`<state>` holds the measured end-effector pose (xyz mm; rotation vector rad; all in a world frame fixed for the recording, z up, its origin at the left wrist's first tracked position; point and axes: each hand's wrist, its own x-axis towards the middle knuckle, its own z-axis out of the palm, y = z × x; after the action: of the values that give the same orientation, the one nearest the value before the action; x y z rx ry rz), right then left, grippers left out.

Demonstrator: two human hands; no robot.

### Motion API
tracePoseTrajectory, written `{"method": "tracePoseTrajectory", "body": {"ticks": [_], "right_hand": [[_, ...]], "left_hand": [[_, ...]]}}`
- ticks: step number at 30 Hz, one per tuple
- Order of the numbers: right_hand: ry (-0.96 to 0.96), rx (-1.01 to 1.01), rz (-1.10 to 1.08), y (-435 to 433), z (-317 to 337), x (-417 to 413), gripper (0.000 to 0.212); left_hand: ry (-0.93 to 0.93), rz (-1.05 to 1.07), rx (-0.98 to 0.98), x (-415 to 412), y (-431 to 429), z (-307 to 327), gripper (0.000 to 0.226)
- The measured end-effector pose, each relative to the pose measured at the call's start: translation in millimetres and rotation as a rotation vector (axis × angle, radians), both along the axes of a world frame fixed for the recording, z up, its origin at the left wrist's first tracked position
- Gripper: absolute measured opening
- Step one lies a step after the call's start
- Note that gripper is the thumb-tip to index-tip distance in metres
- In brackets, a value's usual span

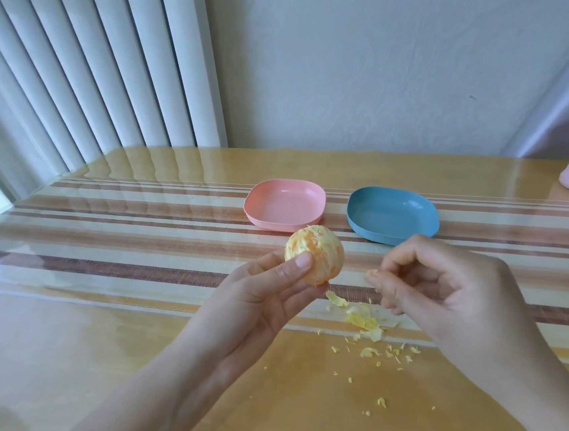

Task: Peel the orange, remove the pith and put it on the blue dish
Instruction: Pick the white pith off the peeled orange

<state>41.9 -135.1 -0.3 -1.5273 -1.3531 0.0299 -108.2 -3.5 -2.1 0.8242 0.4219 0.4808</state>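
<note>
Above the table (93, 336), I log: left hand (261, 302) grips the peeled orange (322, 254); right hand (441, 297) pinches a pith scrap (375, 275).

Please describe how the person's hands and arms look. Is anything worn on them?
Nothing is worn. The left hand and the right hand have no glove, ring or watch, and no sleeve shows up to the picture's edge. The left thumbnail is short and unpainted.

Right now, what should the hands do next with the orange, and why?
Probably drop the pith scrap that the right hand seems to pinch onto the scraps below, freeing that hand: the orange in the left hand shows more white pith.
</note>
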Motion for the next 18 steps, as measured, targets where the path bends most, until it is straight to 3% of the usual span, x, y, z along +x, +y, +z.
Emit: {"method": "tracePoseTrajectory", "body": {"ticks": [2,5,12,18], "right_hand": [[0.019,-0.017,-0.001,0.1,-0.5,-1.3,0.019],[0.004,-0.023,-0.021,0.3,-1.9,-1.6,0.003],[-0.129,-0.065,-0.031,-0.3,-5.8,4.6,0.025],[-0.252,0.022,-0.182,2.3,-4.0,2.6,0.013]], "left_hand": [[-0.005,-0.005,0.003,0.3,0.1,-1.8,0.038],[-0.006,-0.008,0.009,0.3,0.3,-3.4,0.035],[0.017,-0.002,0.058,0.4,0.6,-4.3,0.047],[0.049,0.010,0.123,0.0,-3.7,-7.3,0.060]]}}
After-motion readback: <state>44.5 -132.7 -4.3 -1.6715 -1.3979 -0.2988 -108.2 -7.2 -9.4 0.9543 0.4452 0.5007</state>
